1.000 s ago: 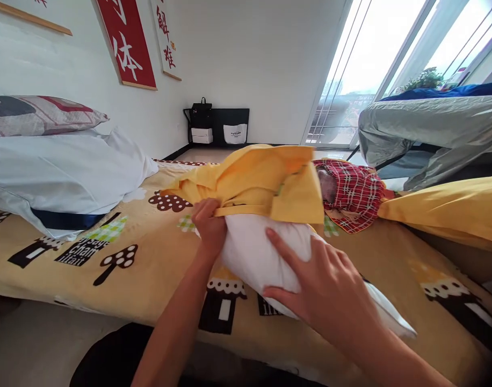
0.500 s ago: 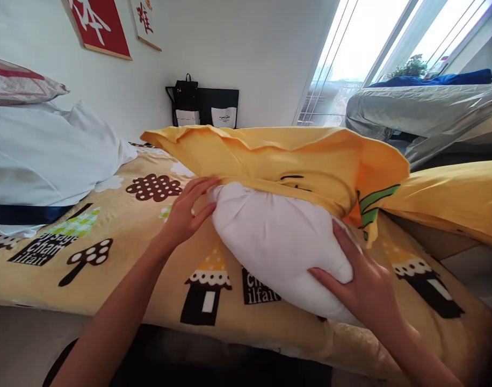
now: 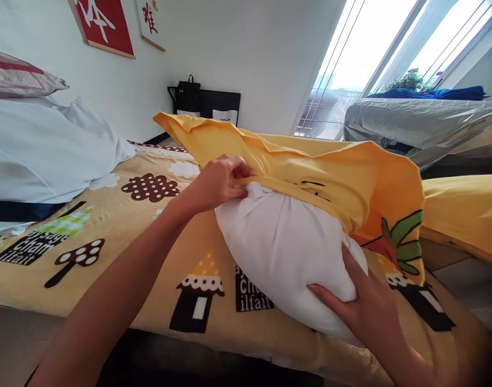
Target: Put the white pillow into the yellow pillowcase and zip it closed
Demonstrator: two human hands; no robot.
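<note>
Head view: left hand, flat half a second ago, now pinches case hem; right hand, spread, cups pillow at 5 o'clock; case covers more.

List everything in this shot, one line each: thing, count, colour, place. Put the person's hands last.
soft white pillow insert: one, white, on the bed, half inside the case
yellow cotton pillowcase: one, yellow with a green leaf print, draped over the insert's far side
printed bedspread: one, tan with house and tree shapes, covering the bed
folded white bedding: one pile, white, far left on the bed
patterned pillow: one, grey and red, atop the white bedding
red wall banner: one, red, left wall
black bag: one, black, by the far wall
left hand: fingers pinching the pillowcase edge
right hand: pressed against the insert
</note>
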